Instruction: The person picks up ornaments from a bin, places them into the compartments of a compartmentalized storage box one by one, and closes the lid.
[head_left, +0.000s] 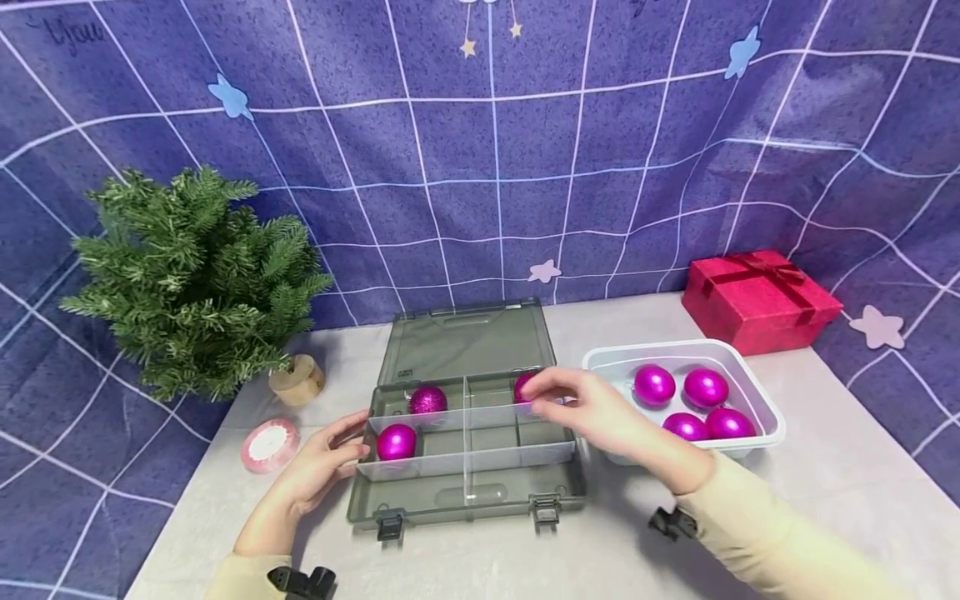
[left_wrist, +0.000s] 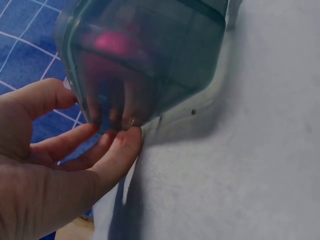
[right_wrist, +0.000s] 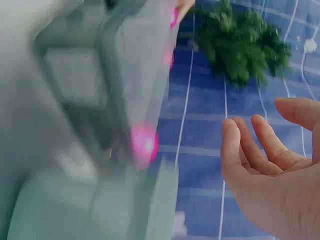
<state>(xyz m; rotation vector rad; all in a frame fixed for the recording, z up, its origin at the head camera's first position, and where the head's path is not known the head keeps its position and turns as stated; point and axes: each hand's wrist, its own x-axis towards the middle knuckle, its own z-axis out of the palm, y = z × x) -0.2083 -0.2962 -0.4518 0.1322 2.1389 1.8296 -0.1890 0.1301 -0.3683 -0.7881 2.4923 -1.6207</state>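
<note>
A grey see-through divided box [head_left: 501, 493] lies with its lid [head_left: 468, 342] folded back. My left hand [head_left: 326, 462] rests on its left end, thumb by the rim and fingertips against the outer wall. In the left wrist view the fingers [left_wrist: 115, 155] are fairly straight. A glittery magenta ball [head_left: 428, 402] sits in the back left compartment; a shiny magenta ball [head_left: 396, 442] is in the middle row. My right hand [head_left: 592, 408] hovers over the back right, near a third magenta ball [right_wrist: 145, 145]; in the right wrist view its loosely bent fingers [right_wrist: 232, 150] hold nothing.
On the right stands a white bin [head_left: 772, 417] with several shiny magenta balls [head_left: 706, 387]. Behind it is a red gift box [head_left: 757, 300]. At left are a small artificial fir tree [head_left: 202, 283] on a wooden base [head_left: 297, 381] and a pink ribbon roll [head_left: 270, 445].
</note>
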